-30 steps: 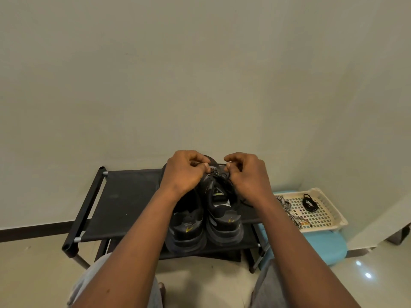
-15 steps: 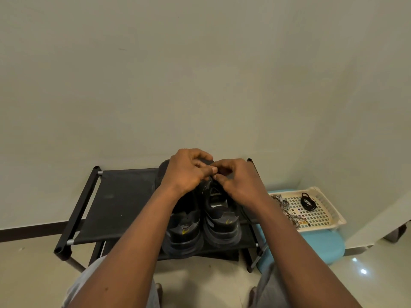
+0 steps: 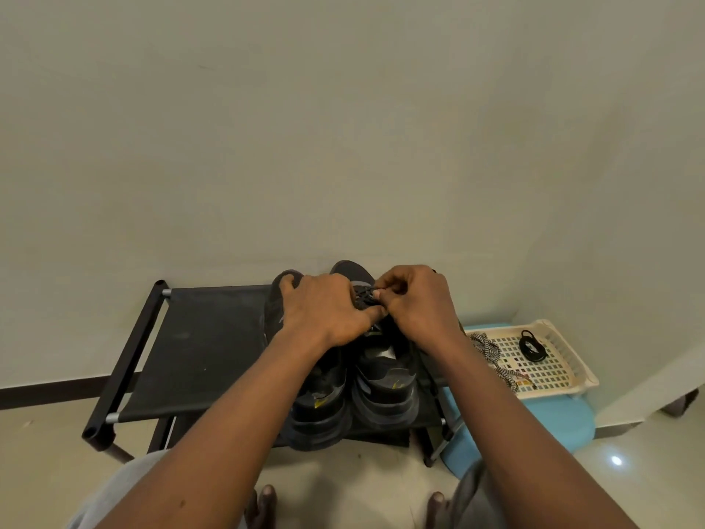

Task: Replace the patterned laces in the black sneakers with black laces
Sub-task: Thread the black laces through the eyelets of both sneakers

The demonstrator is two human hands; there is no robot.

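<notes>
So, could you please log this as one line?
right hand pinches sneaker lace; left hand holds sneakers; tray: patterned lace, coiled black lace

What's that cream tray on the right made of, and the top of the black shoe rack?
Tray: looks like rigid moulded plastic, matte cream; its base is a grid of square holes. Rack top: probably woven fabric, matte black, stretched between bars. Frame: possibly plastic-capped metal tube; silver ends show.
</notes>
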